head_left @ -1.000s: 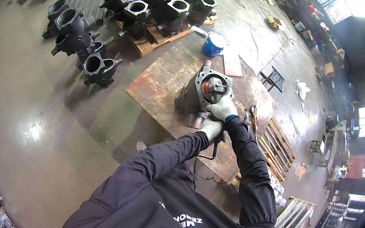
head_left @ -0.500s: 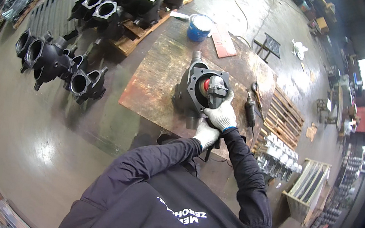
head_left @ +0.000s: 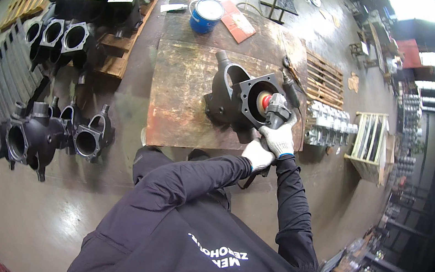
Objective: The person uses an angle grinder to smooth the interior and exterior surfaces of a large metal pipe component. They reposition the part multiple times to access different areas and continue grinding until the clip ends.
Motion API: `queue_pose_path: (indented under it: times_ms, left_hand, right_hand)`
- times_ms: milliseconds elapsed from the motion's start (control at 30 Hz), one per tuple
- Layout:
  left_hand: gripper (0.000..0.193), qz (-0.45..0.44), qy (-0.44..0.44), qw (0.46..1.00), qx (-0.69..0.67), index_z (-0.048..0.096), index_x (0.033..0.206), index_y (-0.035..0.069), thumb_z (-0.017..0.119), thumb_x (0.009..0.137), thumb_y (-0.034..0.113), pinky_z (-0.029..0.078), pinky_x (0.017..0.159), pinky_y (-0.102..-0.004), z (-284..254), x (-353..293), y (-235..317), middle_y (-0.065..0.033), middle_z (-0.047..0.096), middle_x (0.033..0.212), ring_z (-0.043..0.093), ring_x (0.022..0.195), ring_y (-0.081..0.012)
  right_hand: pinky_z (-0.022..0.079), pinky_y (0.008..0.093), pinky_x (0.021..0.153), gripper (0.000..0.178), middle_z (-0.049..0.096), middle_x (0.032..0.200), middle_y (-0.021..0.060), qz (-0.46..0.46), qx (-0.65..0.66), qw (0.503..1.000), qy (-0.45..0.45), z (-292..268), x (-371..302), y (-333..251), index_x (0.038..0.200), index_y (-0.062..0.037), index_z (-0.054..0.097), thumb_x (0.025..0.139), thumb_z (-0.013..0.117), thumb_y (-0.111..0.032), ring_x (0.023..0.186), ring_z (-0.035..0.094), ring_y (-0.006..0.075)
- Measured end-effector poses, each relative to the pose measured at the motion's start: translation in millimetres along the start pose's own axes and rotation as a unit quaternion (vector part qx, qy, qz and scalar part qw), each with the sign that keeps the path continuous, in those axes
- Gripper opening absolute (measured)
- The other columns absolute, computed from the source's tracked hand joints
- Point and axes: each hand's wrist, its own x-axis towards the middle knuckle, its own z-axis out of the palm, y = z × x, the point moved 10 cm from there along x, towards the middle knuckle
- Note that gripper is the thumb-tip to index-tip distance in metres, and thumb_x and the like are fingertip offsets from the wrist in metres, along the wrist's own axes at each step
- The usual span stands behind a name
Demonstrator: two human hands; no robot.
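Note:
A black cast-metal housing (head_left: 223,100) lies on the worn wooden tabletop (head_left: 180,86), its square flange and round bore facing right and toward me. My right hand (head_left: 280,138), in a white knit glove, is closed around the body of a grey angle grinder (head_left: 278,110). The grinder's red disc (head_left: 265,100) sits inside the mouth of the bore; whether it touches the wall I cannot tell. Lower and to the left, my gloved left hand (head_left: 258,155) is closed around the rear of the grinder, which is largely hidden by the two hands.
Toward the far edge stand a blue bucket (head_left: 206,16) and a red flat sheet (head_left: 238,23). A dark handheld power tool (head_left: 292,88) lies right of the housing. Similar black castings (head_left: 34,132) stand on the floor at left, more on a pallet (head_left: 119,64). A slatted pallet (head_left: 322,79) adjoins the table's right.
The view has swung, shifting the table and castings leftward. The housing appears turned, its flange now facing more to the right. Both hands stay on the grinder, its disc still in the bore.

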Motion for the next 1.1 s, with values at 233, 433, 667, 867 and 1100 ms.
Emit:
queue_pose_path:
  times_ms: [233, 433, 667, 867, 1100]
  left_hand:
    - [0.032, -0.032, 0.088, 0.993, -0.067, 0.061, 0.109, -0.006, 0.062, 0.084, 0.015, 0.055, 0.086, -0.0407, -58, -43, 0, -0.0219, 0.071, 0.098, 0.071, 0.096, -0.0338]
    - [0.024, -0.144, 0.02, 0.972, -0.182, 0.062, 0.105, -0.005, 0.059, 0.093, 0.016, 0.055, 0.053, -0.0383, -73, -20, -2, -0.0146, 0.07, 0.081, 0.069, 0.059, -0.025]
    - [0.024, -0.177, -0.044, 0.964, -0.192, 0.062, 0.106, -0.003, 0.058, 0.094, 0.018, 0.054, 0.056, -0.0369, -68, -22, 4, -0.0126, 0.068, 0.081, 0.068, 0.063, -0.0232]
    - [0.026, -0.163, -0.119, 0.97, -0.137, 0.061, 0.105, -0.002, 0.057, 0.096, 0.023, 0.051, 0.053, -0.0358, -102, -7, 14, -0.0109, 0.066, 0.077, 0.066, 0.06, -0.0223]
    - [0.044, -0.033, -0.239, 0.966, -0.094, 0.06, 0.128, 0.002, 0.064, 0.091, 0.026, 0.049, 0.1, -0.0366, -117, -9, 8, -0.0156, 0.07, 0.121, 0.066, 0.115, -0.0275]
  right_hand:
    - [0.053, 0.0452, 0.099, 0.121, 0.064, 0.117, 0.0373, 0.048, -0.031, 0.998, -0.009, 28, -22, -22, 0.155, 0.0023, 0.001, 0.067, 0.078, -0.028, 0.108, 0.067, 0.0472]
    - [0.053, 0.0471, 0.099, 0.126, 0.065, 0.118, 0.0355, 0.098, 0.012, 0.995, -0.007, 18, 8, -20, 0.157, -0.002, -0.007, 0.069, 0.08, -0.027, 0.109, 0.067, 0.0472]
    - [0.052, 0.0482, 0.101, 0.125, 0.065, 0.12, 0.0344, 0.174, 0.053, 0.983, -0.007, 24, 3, 7, 0.158, -0.0058, -0.009, 0.071, 0.078, -0.027, 0.11, 0.067, 0.0468]
    - [0.052, 0.048, 0.1, 0.118, 0.064, 0.121, 0.0331, 0.209, 0.071, 0.974, 0.04, 24, 12, -20, 0.159, -0.0045, 0.004, 0.07, 0.078, -0.025, 0.11, 0.067, 0.0466]
    - [0.053, 0.0515, 0.096, 0.116, 0.064, 0.116, 0.0341, 0.298, 0.106, 0.931, 0.182, 37, -26, -39, 0.155, -0.0045, 0.006, 0.069, 0.082, -0.024, 0.107, 0.067, 0.0479]
